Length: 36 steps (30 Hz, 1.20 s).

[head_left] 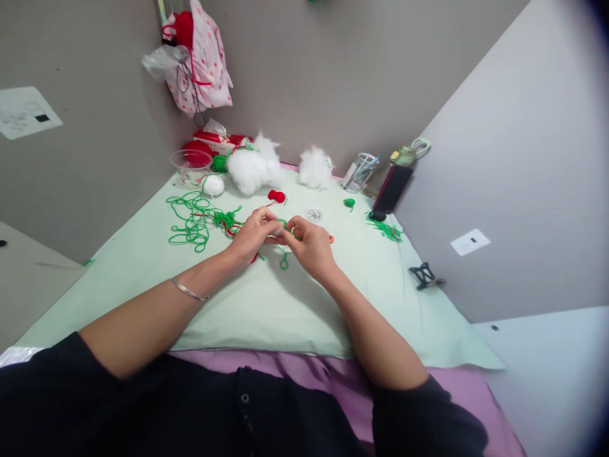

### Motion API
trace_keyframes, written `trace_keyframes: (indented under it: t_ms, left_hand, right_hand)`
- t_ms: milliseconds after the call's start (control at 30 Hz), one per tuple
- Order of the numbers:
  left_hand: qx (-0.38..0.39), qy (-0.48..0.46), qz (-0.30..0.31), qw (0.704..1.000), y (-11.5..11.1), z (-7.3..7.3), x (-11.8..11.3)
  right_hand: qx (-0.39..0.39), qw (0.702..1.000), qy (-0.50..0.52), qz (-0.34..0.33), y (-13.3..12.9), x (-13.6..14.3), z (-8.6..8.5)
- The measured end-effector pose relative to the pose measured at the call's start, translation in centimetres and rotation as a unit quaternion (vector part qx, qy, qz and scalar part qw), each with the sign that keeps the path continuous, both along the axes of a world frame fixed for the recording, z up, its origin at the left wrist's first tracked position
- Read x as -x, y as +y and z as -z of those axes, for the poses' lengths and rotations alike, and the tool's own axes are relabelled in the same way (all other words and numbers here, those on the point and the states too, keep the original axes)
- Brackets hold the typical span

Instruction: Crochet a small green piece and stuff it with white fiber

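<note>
My left hand is closed, its thumb and fingers pinching a small piece of green yarn work. My right hand meets it fingertip to fingertip, closed around what looks like a crochet hook; only its orange end pokes out past the knuckles. Most of the green piece is hidden by the fingers. A loop of green yarn dangles below the hands onto the cloth. Left of my left hand lies a tangle of green yarn, with red strands mixed in. A small red yarn piece lies just beyond.
White stuffing sits at the back, near a plastic tub and a white yarn ball. At right stand a clear cup, a phone and a bottle. A black claw clip lies by the right wall.
</note>
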<state>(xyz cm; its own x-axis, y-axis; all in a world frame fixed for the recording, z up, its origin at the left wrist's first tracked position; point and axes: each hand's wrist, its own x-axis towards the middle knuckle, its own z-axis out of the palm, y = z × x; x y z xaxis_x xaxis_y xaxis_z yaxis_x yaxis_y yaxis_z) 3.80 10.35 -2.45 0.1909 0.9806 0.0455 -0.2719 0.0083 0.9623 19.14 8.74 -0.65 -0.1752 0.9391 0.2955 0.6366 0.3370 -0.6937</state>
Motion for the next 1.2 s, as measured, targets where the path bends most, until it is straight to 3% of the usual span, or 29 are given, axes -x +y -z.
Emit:
trace_keyframes:
  t_ms: [167,300,500,700,800,933,1033,1100,1200]
  left_hand:
    - [-0.017,-0.028,0.057,0.998,-0.1,-0.1,-0.1]
    - [-0.024,-0.025,0.065,0.997,0.3,0.2,0.0]
    - [-0.042,0.004,-0.033,0.999,0.4,0.4,-0.2]
    - [-0.067,0.033,-0.114,0.991,0.8,0.6,-0.2]
    - [-0.059,0.026,-0.099,0.993,0.8,0.6,-0.1]
    - [-0.030,0.017,-0.042,0.999,0.6,0.4,0.0]
    - [-0.011,0.017,-0.010,1.000,0.3,0.2,0.0]
    - [-0.006,0.018,-0.006,1.000,0.1,0.0,0.0]
    - [-0.010,0.022,-0.018,1.000,-0.1,-0.1,-0.1]
  right_hand:
    - [0.060,0.992,0.114,-0.011,0.5,-0.9,-0.4]
    - [0.072,0.985,0.146,-0.050,0.5,-1.2,-0.9]
    - [0.085,0.983,0.122,-0.103,-0.9,-0.2,-1.7]
    - [0.056,0.991,0.048,-0.110,-0.9,0.8,-0.3]
    - [0.054,0.990,0.089,-0.093,0.0,0.2,0.0]
    - [0.003,0.977,0.191,-0.092,0.5,-0.9,-1.0]
    - [0.077,0.940,0.297,-0.152,0.4,-1.3,-1.7]
    - [0.114,0.922,0.339,-0.147,0.5,-1.3,-1.5]
    - [0.071,0.955,0.276,-0.080,0.8,-1.2,-0.7]
